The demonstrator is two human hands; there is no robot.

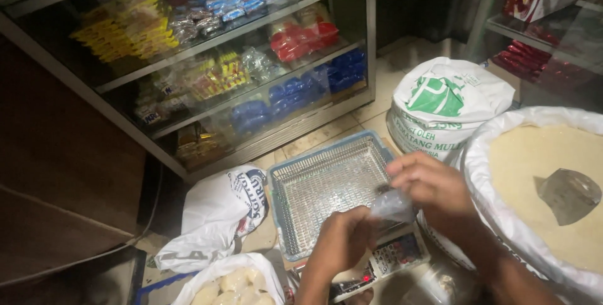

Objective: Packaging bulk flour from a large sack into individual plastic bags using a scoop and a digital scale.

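Observation:
My left hand (342, 237) and my right hand (430, 182) both pinch a small clear plastic bag (391, 206) between them, above a digital scale (392, 261) with buttons and a red light. The bag looks crumpled and I cannot tell what is in it. Just behind the hands lies a grey-blue mesh basket (326, 185), which has nothing in it. To the right stands a big open white sack of pale grain (540, 160) with a clear scoop (568, 195) lying on the grain.
A glass display cabinet (207, 60) with shelves of packaged goods fills the back left. A closed white sack with green print (443, 104) stands behind the basket. A white plastic bag (213, 214) and an open bag of pale chunks (232, 283) lie on the floor at left.

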